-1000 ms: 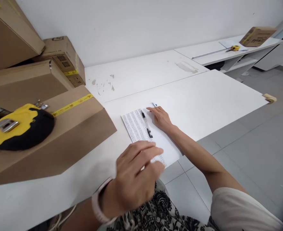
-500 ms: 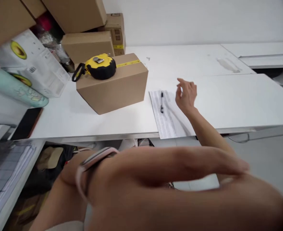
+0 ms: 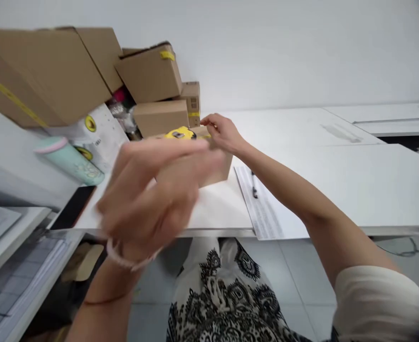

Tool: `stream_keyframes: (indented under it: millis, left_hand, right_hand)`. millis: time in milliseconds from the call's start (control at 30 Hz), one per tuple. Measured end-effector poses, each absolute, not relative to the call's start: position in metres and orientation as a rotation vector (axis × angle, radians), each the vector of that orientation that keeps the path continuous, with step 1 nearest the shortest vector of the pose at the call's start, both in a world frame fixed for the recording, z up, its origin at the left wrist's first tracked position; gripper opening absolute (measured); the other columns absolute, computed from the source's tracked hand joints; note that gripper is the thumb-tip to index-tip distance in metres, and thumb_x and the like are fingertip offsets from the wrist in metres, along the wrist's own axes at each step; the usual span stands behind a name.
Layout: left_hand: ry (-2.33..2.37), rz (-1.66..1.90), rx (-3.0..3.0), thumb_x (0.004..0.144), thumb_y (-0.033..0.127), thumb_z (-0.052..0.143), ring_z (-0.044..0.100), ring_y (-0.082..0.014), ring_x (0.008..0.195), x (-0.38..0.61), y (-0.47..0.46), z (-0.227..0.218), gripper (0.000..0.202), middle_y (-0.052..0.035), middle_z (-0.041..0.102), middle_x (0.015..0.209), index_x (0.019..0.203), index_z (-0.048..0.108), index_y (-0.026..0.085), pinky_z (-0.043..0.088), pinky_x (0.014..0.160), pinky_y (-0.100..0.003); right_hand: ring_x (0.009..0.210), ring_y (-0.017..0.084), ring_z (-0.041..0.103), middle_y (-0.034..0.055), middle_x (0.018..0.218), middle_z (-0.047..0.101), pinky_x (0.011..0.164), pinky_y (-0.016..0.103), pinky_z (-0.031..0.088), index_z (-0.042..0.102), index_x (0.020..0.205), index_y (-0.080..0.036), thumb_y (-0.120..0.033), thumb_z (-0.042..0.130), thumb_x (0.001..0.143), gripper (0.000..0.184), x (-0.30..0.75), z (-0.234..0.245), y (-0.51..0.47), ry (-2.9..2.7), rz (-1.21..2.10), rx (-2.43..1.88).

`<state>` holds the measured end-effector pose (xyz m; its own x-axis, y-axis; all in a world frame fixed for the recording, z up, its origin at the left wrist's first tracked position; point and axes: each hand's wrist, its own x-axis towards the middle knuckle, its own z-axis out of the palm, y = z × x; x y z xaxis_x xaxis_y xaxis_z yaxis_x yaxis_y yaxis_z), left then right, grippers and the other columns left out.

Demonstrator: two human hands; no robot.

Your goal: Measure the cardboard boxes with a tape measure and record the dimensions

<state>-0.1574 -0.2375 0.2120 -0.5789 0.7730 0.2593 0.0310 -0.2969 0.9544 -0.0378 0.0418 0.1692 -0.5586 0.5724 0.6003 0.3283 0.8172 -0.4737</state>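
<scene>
My left hand (image 3: 152, 190) is raised close to the camera, blurred, its fingers stretched out and holding nothing. Behind it a brown cardboard box (image 3: 216, 168) stands on the white table (image 3: 337, 180), with a yellow and black tape measure (image 3: 180, 134) on top. My right hand (image 3: 221, 130) reaches across to the box's top far edge beside the tape measure, its fingers curled at the yellow tape strip; what they pinch is unclear. A printed sheet (image 3: 262, 209) with a black pen (image 3: 254, 184) lies on the table under my right forearm.
Several cardboard boxes (image 3: 148, 71) are stacked at the back left against the wall. A mint-green bottle (image 3: 69, 159) and a white carton (image 3: 98, 133) lie on the left. A dark flat device (image 3: 72, 209) sits at the table's left edge. Another white desk (image 3: 390, 116) stands at right.
The view swung left and tilted up. My right hand left the sheet and reached to the box top by the tape measure. My left hand rose across the front of the view.
</scene>
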Motion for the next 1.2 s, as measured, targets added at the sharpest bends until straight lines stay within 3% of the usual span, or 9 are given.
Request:
stream_keyframes:
  millis: [67,167,233,333,533,633,767,1000,1200]
  left_hand:
    - [1.798,1.805,1.752,0.082,0.044,0.069,0.045,-0.0319,0.142,-0.170,-0.183,0.208,0.041,-0.0015,0.063,0.136,0.119,0.068,0.028,0.032,0.124,-0.049]
    - [2.164,1.432,1.998,0.075,0.043,0.076,0.039,-0.0380,0.144,-0.198,-0.130,0.188,0.085,-0.0187,0.048,0.151,0.147,0.044,0.011,0.030,0.121,-0.056]
    - [2.234,1.219,1.854,0.070,0.050,0.080,0.037,-0.0408,0.145,-0.212,-0.114,0.177,0.109,-0.0238,0.041,0.155,0.155,0.026,0.010,0.033,0.117,-0.058]
    - [2.250,1.071,1.748,0.068,0.058,0.079,0.035,-0.0414,0.146,-0.216,-0.101,0.169,0.117,-0.0237,0.038,0.158,0.158,0.018,0.014,0.034,0.114,-0.058]
    - [2.126,1.375,1.705,0.063,0.049,0.085,0.050,-0.0403,0.133,-0.208,-0.097,0.169,0.100,-0.0185,0.056,0.141,0.148,0.040,0.020,0.041,0.108,-0.056]
    - [1.633,1.670,1.537,0.061,0.050,0.086,0.065,-0.0344,0.112,-0.222,-0.124,0.162,0.091,-0.0121,0.068,0.119,0.139,0.049,0.022,0.051,0.096,-0.048]
    - [1.104,1.933,1.272,0.051,0.065,0.085,0.069,-0.0323,0.100,-0.249,-0.177,0.142,0.094,-0.0076,0.072,0.102,0.131,0.062,0.021,0.055,0.089,-0.043]
    - [1.125,2.170,0.845,0.053,0.067,0.080,0.064,-0.0322,0.116,-0.257,-0.198,0.094,0.072,-0.0091,0.075,0.109,0.109,0.075,0.022,0.046,0.107,-0.044]
    - [1.065,2.067,0.844,0.051,0.058,0.086,0.066,-0.0277,0.111,-0.254,-0.194,0.110,0.072,-0.0073,0.076,0.108,0.111,0.075,0.021,0.050,0.103,-0.039]
  right_hand:
    - [0.097,0.022,0.062,0.0073,0.102,0.070,0.094,0.041,0.050,0.067,0.106,-0.017,-0.020,0.043,0.091,0.028,-0.055,0.166,0.064,-2.129,0.585,-0.740]
    - [0.091,0.021,0.064,0.0065,0.100,0.072,0.088,0.040,0.052,0.069,0.106,-0.018,-0.022,0.045,0.090,0.029,-0.074,0.161,0.083,-2.003,0.915,-0.813]
    - [0.091,0.021,0.066,0.0054,0.101,0.073,0.088,0.038,0.053,0.070,0.106,-0.020,-0.027,0.050,0.089,0.027,-0.083,0.158,0.084,-1.966,1.083,-0.796]
    - [0.096,0.021,0.066,0.0034,0.104,0.074,0.091,0.037,0.051,0.073,0.102,-0.024,-0.037,0.061,0.087,0.023,-0.090,0.156,0.078,-2.000,1.186,-0.734]
    - [0.085,0.018,0.064,0.0035,0.091,0.073,0.084,0.034,0.051,0.074,0.094,-0.022,-0.042,0.066,0.084,0.024,-0.077,0.169,0.056,-1.954,1.308,-0.621]
    - [0.080,0.016,0.062,0.0036,0.086,0.070,0.084,0.034,0.050,0.073,0.100,-0.020,-0.046,0.061,0.088,0.031,-0.048,0.181,0.042,-1.917,1.336,-0.478]
    - [0.092,0.018,0.063,0.0062,0.096,0.071,0.090,0.037,0.049,0.072,0.102,-0.020,-0.049,0.059,0.090,0.034,0.006,0.168,0.034,-1.714,1.140,-0.671]
    - [0.110,0.024,0.065,0.0110,0.121,0.070,0.099,0.044,0.050,0.070,0.101,-0.020,-0.052,0.047,0.094,0.039,0.037,0.077,0.025,-1.610,1.402,-1.080]
    - [0.098,0.026,0.067,0.0127,0.114,0.072,0.088,0.042,0.056,0.069,0.096,-0.019,-0.066,0.046,0.092,0.052,0.035,0.103,-0.005,-1.650,1.322,-0.993]
